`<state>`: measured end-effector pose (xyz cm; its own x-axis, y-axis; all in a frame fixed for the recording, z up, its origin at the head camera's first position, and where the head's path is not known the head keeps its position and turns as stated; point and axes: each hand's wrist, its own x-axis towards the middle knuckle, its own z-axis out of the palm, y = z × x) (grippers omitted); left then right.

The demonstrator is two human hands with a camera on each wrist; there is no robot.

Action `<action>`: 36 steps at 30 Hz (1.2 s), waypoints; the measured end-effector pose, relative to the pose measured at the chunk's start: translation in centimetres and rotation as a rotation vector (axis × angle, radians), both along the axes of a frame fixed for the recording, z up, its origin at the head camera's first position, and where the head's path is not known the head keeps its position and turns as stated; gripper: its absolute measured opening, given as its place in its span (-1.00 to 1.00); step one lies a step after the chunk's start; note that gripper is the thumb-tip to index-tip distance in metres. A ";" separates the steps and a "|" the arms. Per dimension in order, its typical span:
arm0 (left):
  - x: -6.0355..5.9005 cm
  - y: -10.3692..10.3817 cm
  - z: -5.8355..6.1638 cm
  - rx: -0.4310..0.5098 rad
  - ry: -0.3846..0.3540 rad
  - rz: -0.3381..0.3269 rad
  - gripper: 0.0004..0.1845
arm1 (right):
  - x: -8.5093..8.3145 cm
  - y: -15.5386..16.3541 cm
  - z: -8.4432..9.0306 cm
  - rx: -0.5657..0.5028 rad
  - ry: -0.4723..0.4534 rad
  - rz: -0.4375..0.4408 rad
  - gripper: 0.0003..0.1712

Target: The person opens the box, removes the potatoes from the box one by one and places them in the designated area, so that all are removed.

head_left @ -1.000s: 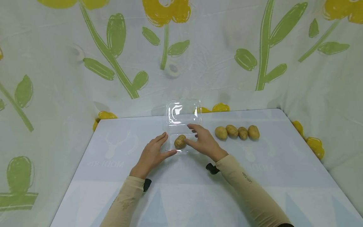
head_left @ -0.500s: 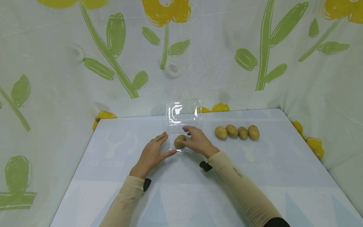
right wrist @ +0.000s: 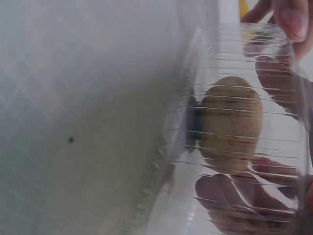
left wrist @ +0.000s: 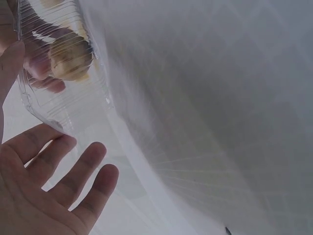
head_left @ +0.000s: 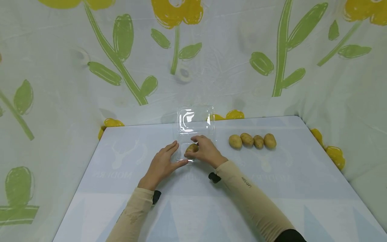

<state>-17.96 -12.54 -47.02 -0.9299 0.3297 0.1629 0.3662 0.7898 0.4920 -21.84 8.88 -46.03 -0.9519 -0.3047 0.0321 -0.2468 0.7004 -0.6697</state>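
Both hands flank the clear tray (head_left: 181, 155) — potato (head_left: 191, 148) inside.

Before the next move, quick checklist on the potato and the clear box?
1. Potato inside the clear box: ok, it sits in the near half.
2. Right hand on the potato: ok, fingers curled round it.
3. Left hand steadying the box: ok, fingers straight, thumb at the near corner.
4. Lid up and out of the way: ok, it stands open behind.
5. Four spare potatoes out of the way: ok, in a row to the right.
6. Potato settled flat on the box floor: cannot tell.
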 end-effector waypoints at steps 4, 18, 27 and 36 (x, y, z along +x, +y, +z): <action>-0.1 0.0 0.0 -0.007 -0.003 0.002 -0.01 | 0.0 -0.2 -0.1 0.036 -0.002 -0.005 -0.11; 0.0 0.2 -0.2 0.008 0.036 -0.003 -0.03 | -0.1 -0.1 -0.5 0.049 0.001 0.004 -0.23; 0.0 0.1 -0.1 0.002 0.024 -0.002 0.00 | 0.1 -0.1 -0.6 0.081 0.002 0.009 -0.19; 0.0 0.2 0.0 0.009 0.026 -0.004 -0.02 | 0.1 -0.2 -0.7 0.072 0.008 0.003 -0.24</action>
